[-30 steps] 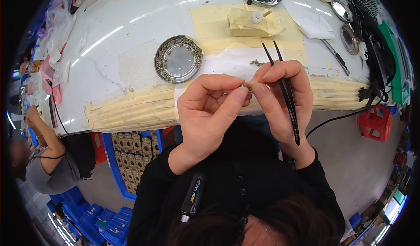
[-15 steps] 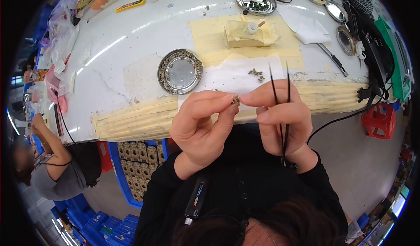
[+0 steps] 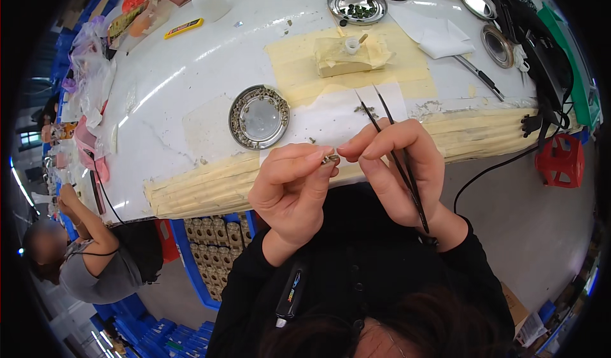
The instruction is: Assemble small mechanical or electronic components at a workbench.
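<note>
Between the thumb and fingers of my left hand (image 3: pixel 291 189) is a small metallic piece (image 3: pixel 330 159), too small to name exactly. My right hand (image 3: pixel 414 167) has its index fingertip close beside that piece. Black tweezers (image 3: pixel 417 206) lie across the right palm, held by the curled fingers. Their two tips point away from me, apart, with nothing between them. White paper (image 3: pixel 324 113) lies beyond my hands, bearing a few small grey-brown pieces (image 3: pixel 365 110). Left of it, a round metal dish (image 3: pixel 231 121) holds many similar pieces around its rim.
A tape-covered block (image 3: pixel 340 67) carries a small white cup (image 3: pixel 352 45). Behind stands a metal dish (image 3: pixel 330 9) of dark green bits. A pen-like tool (image 3: pixel 487 81) lies right. Below the table are a blue crate (image 3: pixel 191 262) and red stool (image 3: pixel 560 161). Another person (image 3: pixel 105 256) sits left.
The tweezers have tilted, their tips swinging left. The small piece has turned in my left fingers, and both hands sit slightly lower in view. The whole view has shifted a little.
</note>
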Available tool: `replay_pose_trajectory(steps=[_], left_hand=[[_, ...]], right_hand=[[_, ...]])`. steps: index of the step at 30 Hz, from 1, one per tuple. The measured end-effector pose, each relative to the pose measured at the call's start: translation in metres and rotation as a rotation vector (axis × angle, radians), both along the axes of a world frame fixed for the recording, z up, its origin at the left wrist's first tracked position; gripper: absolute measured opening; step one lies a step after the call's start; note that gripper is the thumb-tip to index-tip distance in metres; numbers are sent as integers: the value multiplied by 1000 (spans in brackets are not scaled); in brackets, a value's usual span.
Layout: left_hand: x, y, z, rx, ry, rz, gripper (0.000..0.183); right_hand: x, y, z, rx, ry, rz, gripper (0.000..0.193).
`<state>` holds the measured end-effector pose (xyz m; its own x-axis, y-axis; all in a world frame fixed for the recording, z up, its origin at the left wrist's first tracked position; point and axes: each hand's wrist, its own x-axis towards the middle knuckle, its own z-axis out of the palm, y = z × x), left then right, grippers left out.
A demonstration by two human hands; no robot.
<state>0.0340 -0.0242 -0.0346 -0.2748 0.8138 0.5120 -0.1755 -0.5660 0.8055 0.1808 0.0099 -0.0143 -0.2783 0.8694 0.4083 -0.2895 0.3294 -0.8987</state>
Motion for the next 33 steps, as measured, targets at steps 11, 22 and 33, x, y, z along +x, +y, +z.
replay_pose_trajectory(steps=[11, 22, 33], left_hand=[[-8, -1, 1, 108, 449, 146, 17], [-4, 3, 4, 176, 507, 253, 25], [-4, 3, 5, 177, 570, 226, 28]], right_hand=[[3, 0, 5, -138, 129, 105, 14], [1, 0, 4, 0, 97, 21, 16], [4, 5, 3, 2, -7, -4, 17]])
